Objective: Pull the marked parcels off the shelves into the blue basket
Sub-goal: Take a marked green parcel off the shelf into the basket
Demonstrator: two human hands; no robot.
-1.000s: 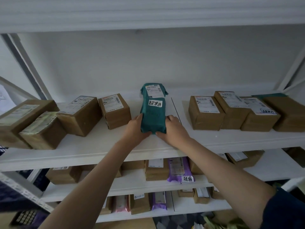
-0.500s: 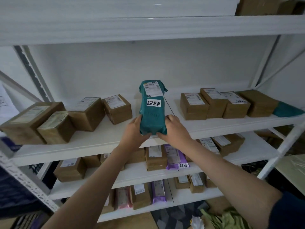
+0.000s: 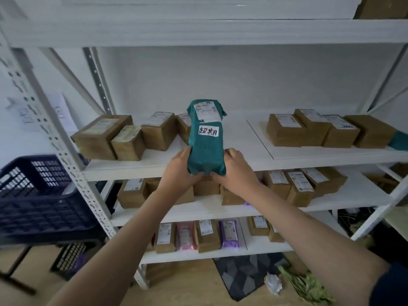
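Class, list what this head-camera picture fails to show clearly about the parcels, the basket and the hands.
- Blue basket: cut off by the left edge and crossed by the shelf upright; its contents are unseen.
- Green parcel: the shipping label print is too small to read.
- Left hand and right hand: fingers hidden under the parcel.
- Second teal parcel: cut off by the right edge.

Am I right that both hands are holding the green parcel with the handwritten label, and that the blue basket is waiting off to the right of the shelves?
Not quite: the blue basket stands to the left of the shelves, as the head view shows. The rest holds: the left hand and right hand both hold the green parcel with the handwritten label.
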